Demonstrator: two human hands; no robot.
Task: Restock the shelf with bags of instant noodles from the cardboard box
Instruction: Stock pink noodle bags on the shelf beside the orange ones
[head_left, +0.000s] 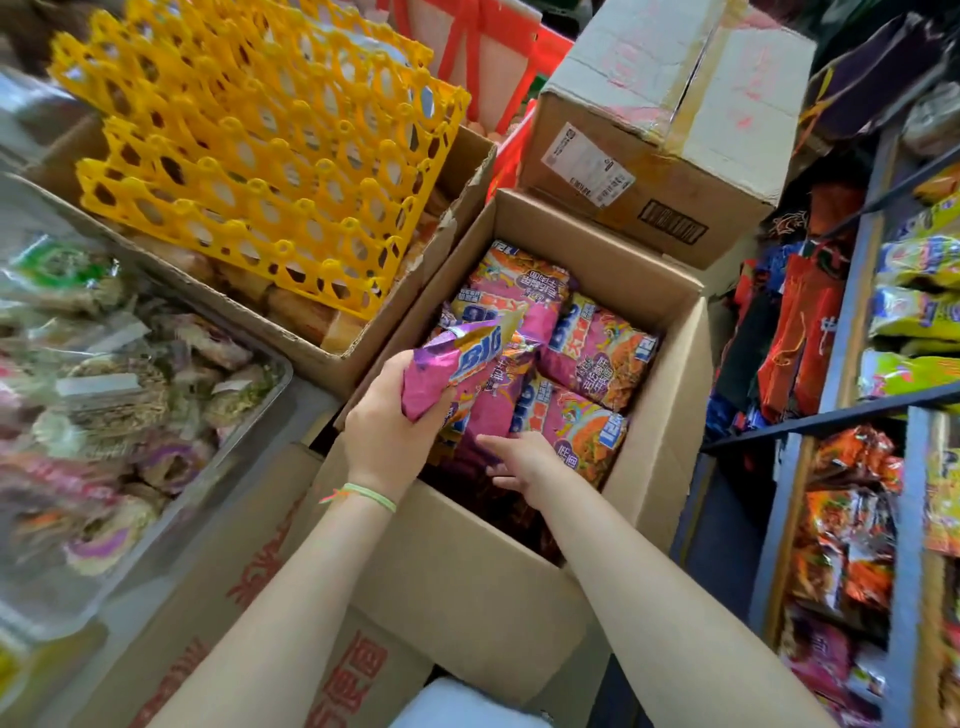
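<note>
Nearest you are your own forearms, reaching down into the open cardboard box (649, 441) at your knees. Your left hand (387, 415) is closed around the lower end of one pink noodle bag (457, 364), lifted clear of the pile and tilted up. Your right hand (519, 460) is down inside the box with fingers spread loosely, touching the bags but, as far as I can tell, gripping none yet.

To do this step well, slide those right fingers under the edge of the next bag of the noodle bags (582, 374) rather than pinching the film, which is likely to crinkle and slip. Take a flat one from the top layer so the rest stay stacked. Hold the left bag by its body, not the seal, so the noodle block inside does not crack.

The shelf (852, 306) stands to your right, a blue metal frame already carrying yellow packets above and orange ones below; you will need to turn that way, and the gap between box and shelf looks tight.

Around you the space is crowded: a taped box (691, 130) behind, a stack of yellow egg trays (249, 150) in another carton at upper left, and a clear bin of dried noodle nests (119, 395) on the left. Lift high enough to clear the box wall.
</note>
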